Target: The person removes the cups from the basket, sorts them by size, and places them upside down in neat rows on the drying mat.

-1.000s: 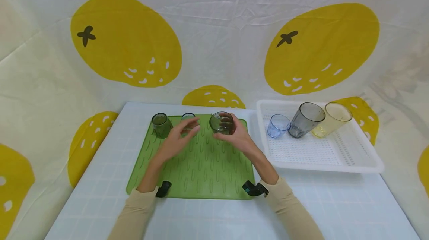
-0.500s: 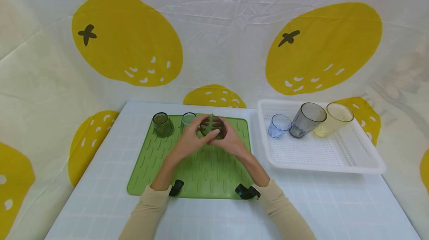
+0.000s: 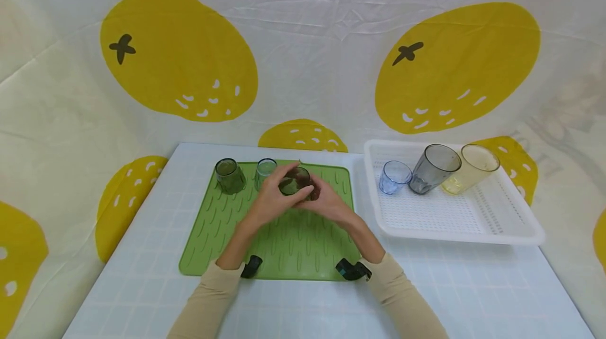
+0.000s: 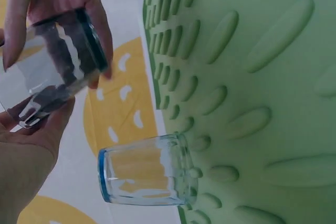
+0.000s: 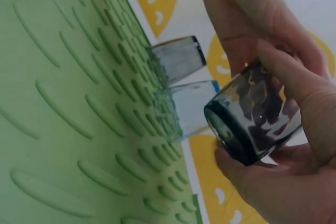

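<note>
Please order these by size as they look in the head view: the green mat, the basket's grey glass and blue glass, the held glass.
1. Green mat
2. Grey glass
3. Blue glass
Not ranked: held glass, since it is partly hidden.

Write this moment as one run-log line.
left hand, right hand: grip dark tumbler; green mat: smoky tumbler, clear tumbler, upright; white basket: blue glass, gray glass, yellow glass

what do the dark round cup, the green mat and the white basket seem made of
Dark see-through round cup: probably glass, glossy, with bright glints on wavy walls, though clear plastic could look similar.
Green rectangular mat: likely silicone or rubber, matte-looking, with moulded raised ovals.
White rectangular basket: probably plastic, smooth-rimmed, with regular small perforations.
</note>
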`<act>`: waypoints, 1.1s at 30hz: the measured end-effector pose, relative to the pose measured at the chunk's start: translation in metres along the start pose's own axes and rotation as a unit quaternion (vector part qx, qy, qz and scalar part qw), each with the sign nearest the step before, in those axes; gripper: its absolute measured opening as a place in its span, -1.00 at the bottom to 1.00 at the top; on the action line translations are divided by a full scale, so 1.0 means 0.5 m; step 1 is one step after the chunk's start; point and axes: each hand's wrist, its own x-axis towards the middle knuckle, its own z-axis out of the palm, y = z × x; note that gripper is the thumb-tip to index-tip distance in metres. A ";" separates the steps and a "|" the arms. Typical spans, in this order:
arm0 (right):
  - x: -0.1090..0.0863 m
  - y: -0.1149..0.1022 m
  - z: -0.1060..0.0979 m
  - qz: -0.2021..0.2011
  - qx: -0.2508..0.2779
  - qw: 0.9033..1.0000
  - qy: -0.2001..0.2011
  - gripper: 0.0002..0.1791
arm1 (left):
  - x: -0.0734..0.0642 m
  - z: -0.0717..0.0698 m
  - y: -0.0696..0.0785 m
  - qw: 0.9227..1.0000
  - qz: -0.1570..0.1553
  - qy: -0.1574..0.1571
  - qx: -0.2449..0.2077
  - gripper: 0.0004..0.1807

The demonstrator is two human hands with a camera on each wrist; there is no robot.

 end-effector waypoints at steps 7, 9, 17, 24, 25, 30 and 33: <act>-0.014 0.011 -0.017 0.025 0.008 1.000 -0.011 -0.33 | -0.003 -0.004 -0.006 0.998 -0.028 -0.003 -0.058 -0.36; -0.017 0.013 -0.021 0.023 0.010 1.000 0.004 -0.35 | -0.008 -0.011 -0.005 0.998 -0.033 -0.007 -0.054 -0.38; -0.021 0.004 -0.026 0.025 0.019 0.998 0.058 -0.27 | -0.022 -0.037 -0.010 0.998 -0.050 -0.019 -0.035 -0.41; -0.015 0.002 -0.029 0.012 0.025 0.996 0.089 -0.27 | -0.030 -0.042 -0.018 0.995 -0.050 -0.042 -0.079 -0.45; -0.014 0.001 -0.029 0.010 0.024 0.995 0.091 -0.27 | -0.032 -0.043 -0.020 0.994 -0.051 -0.044 -0.083 -0.45; -0.012 -0.002 -0.029 0.007 0.037 0.996 0.087 -0.25 | -0.041 -0.045 -0.027 0.993 -0.064 -0.053 -0.087 -0.43; -0.009 -0.005 -0.026 0.000 0.057 0.995 0.078 -0.26 | -0.045 -0.047 -0.031 0.993 -0.065 -0.057 -0.081 -0.41</act>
